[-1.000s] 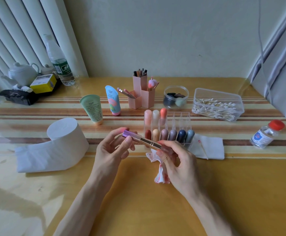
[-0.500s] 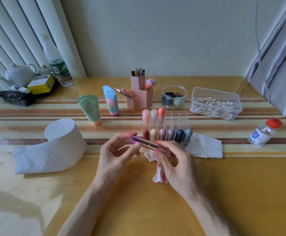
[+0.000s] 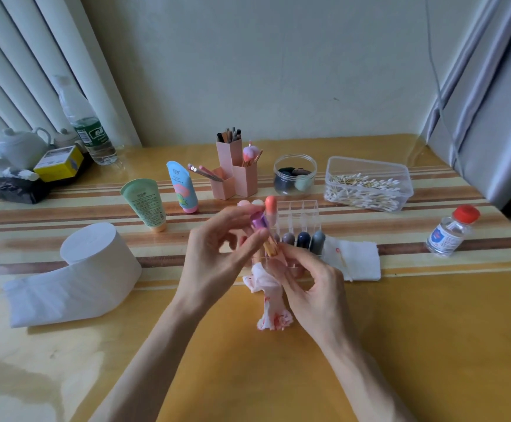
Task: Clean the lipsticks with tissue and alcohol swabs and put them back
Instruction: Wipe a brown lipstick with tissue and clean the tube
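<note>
A lipstick [image 3: 263, 231] with a purple cap and gold body is held between both hands, tilted nearly upright, in front of the clear organizer [image 3: 304, 216]. My left hand [image 3: 217, 257] pinches the purple cap end. My right hand [image 3: 309, 284] pinches the gold lower end and also grips a crumpled tissue [image 3: 271, 303] stained red, which hangs down to the table. Several lipsticks with rounded coloured caps stand in the organizer, partly hidden by my hands. A folded tissue [image 3: 359, 261] with a used cotton swab [image 3: 342, 260] on it lies right of the organizer.
A toilet paper roll [image 3: 96, 266] lies at the left. An alcohol bottle [image 3: 450, 231] with a red cap stands at the right. A box of cotton swabs [image 3: 370, 184], a sponge jar [image 3: 294, 175], a pink brush holder [image 3: 233, 172] and two tubes [image 3: 163, 202] stand behind.
The lipstick has swung from lying nearly flat to nearly upright and risen toward the organizer. Both hands moved up with it.
</note>
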`<action>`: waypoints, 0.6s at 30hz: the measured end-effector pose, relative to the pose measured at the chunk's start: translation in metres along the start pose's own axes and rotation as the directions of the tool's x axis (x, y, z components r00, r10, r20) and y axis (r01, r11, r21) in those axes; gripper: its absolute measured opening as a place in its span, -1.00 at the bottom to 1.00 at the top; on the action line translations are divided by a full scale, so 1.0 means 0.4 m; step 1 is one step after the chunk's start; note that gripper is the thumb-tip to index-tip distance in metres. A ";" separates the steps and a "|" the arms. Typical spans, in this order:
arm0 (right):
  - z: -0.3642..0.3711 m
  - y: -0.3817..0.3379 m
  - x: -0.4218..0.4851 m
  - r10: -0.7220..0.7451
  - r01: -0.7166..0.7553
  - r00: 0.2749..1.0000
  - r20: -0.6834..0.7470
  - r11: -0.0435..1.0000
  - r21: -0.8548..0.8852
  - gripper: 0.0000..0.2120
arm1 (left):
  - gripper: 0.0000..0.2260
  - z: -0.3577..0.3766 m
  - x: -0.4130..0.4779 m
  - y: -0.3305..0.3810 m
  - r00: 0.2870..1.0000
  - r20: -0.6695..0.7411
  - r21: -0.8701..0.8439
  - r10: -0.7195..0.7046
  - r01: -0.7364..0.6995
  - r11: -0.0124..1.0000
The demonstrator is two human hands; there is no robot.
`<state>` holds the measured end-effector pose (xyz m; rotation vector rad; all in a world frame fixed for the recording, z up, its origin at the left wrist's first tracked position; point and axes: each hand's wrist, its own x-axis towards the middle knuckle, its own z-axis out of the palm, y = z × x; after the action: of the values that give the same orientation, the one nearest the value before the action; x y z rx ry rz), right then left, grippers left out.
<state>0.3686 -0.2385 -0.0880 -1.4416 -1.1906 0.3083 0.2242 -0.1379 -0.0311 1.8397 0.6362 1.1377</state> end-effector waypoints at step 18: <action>-0.033 0.040 0.016 0.024 -0.066 0.976 -0.218 0.980 -0.186 -0.87 | -0.69 0.099 0.217 -0.041 0.983 0.096 0.455 0.158 -0.184 0.871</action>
<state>0.3892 -0.2381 -0.0951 -1.6274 -1.0333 0.0655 0.2992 -0.0790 -0.0146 2.3680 0.7734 1.1066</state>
